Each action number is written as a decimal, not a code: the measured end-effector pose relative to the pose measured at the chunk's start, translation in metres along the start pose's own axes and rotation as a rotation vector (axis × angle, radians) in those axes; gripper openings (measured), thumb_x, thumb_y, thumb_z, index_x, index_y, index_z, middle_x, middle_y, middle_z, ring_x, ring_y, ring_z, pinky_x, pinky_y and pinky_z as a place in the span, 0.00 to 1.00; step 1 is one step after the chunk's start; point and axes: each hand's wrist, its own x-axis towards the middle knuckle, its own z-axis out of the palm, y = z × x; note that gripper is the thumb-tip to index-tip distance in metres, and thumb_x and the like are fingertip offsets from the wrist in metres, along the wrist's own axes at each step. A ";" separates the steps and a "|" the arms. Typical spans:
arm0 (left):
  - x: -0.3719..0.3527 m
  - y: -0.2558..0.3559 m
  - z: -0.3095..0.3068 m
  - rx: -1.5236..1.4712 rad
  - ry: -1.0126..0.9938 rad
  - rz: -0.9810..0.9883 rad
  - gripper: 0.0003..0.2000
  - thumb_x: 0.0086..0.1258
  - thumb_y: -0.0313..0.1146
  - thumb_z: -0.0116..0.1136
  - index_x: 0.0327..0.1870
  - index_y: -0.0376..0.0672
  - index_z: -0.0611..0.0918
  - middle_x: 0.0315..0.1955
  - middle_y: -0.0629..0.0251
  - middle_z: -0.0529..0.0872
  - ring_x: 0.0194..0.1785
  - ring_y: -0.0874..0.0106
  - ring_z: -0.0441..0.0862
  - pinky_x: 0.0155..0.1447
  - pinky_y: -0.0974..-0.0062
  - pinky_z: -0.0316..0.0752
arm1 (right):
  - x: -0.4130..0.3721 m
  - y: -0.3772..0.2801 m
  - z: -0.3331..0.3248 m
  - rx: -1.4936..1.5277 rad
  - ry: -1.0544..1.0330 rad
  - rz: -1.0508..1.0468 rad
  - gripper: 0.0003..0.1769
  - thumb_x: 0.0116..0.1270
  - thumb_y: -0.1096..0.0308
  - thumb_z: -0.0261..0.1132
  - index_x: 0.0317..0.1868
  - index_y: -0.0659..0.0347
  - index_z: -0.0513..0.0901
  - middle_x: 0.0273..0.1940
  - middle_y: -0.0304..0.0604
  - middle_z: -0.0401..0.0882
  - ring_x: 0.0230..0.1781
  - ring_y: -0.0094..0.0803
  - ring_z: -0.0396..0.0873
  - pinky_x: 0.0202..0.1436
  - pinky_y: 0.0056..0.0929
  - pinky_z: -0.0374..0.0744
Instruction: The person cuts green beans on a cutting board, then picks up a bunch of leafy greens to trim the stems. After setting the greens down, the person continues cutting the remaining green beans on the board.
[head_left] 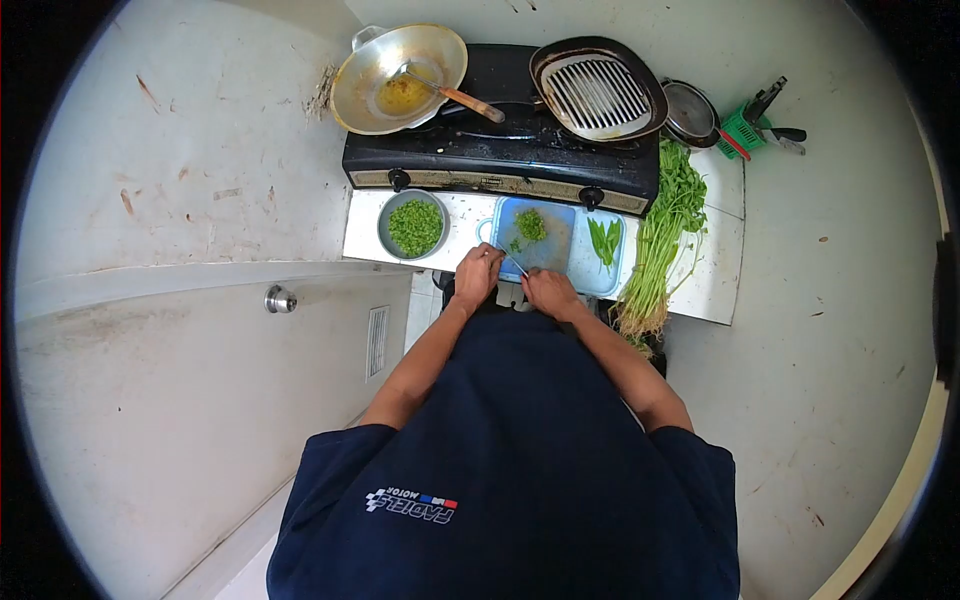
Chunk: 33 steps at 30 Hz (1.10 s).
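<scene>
My right hand [549, 294] grips a small knife [512, 260], its thin blade pointing up and left over a blue cutting board [553, 265]. Close to the blade tip, at the board's left edge, my left hand [479, 272] has its fingers closed; what they hold, if anything, is hidden. A small heap of chopped greens [531, 225] lies on the board, with a few loose bits below it near the blade. Several green leaves [604, 241] rest in the blue tray [616, 262] to the right of the board.
A grey bowl of chopped greens [414, 226] stands left. On the right lies a rooted bunch of leafy greens [665, 235]. Behind is a black stove [470, 160] with an oily wok [440, 50], wooden-handled spatula [470, 102] and grill pan [600, 95]; a green basket [741, 130] holds utensils.
</scene>
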 end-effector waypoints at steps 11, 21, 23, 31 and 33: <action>0.002 -0.001 0.000 0.002 -0.037 -0.025 0.06 0.70 0.28 0.65 0.43 0.41 0.91 0.37 0.55 0.88 0.44 0.55 0.86 0.50 0.59 0.81 | -0.005 0.006 -0.002 0.025 0.010 0.049 0.24 0.80 0.54 0.55 0.39 0.68 0.85 0.32 0.60 0.88 0.35 0.59 0.89 0.44 0.55 0.86; 0.004 -0.001 0.000 0.017 -0.029 -0.009 0.05 0.69 0.27 0.64 0.40 0.41 0.90 0.35 0.56 0.87 0.44 0.54 0.85 0.50 0.58 0.81 | -0.007 0.007 0.001 -0.026 -0.013 -0.029 0.25 0.80 0.53 0.55 0.41 0.69 0.84 0.32 0.62 0.87 0.34 0.59 0.88 0.42 0.55 0.86; 0.003 0.001 -0.001 0.020 -0.031 -0.017 0.04 0.69 0.28 0.64 0.39 0.41 0.90 0.34 0.56 0.87 0.44 0.54 0.85 0.50 0.58 0.81 | -0.004 0.007 0.003 -0.019 -0.028 -0.021 0.25 0.80 0.52 0.55 0.42 0.69 0.84 0.33 0.61 0.88 0.35 0.58 0.89 0.43 0.55 0.86; 0.002 0.002 0.001 -0.020 -0.008 -0.091 0.05 0.70 0.30 0.65 0.41 0.41 0.89 0.35 0.55 0.88 0.42 0.54 0.85 0.49 0.57 0.79 | -0.002 0.008 0.000 0.013 -0.051 -0.022 0.24 0.80 0.53 0.56 0.42 0.69 0.85 0.34 0.61 0.88 0.36 0.58 0.89 0.44 0.55 0.86; 0.002 0.002 0.001 -0.035 0.011 -0.053 0.05 0.71 0.30 0.65 0.41 0.41 0.89 0.35 0.55 0.88 0.42 0.53 0.85 0.49 0.57 0.79 | -0.007 0.010 0.001 0.034 -0.003 -0.009 0.24 0.80 0.54 0.57 0.40 0.70 0.84 0.32 0.62 0.87 0.34 0.60 0.88 0.41 0.55 0.85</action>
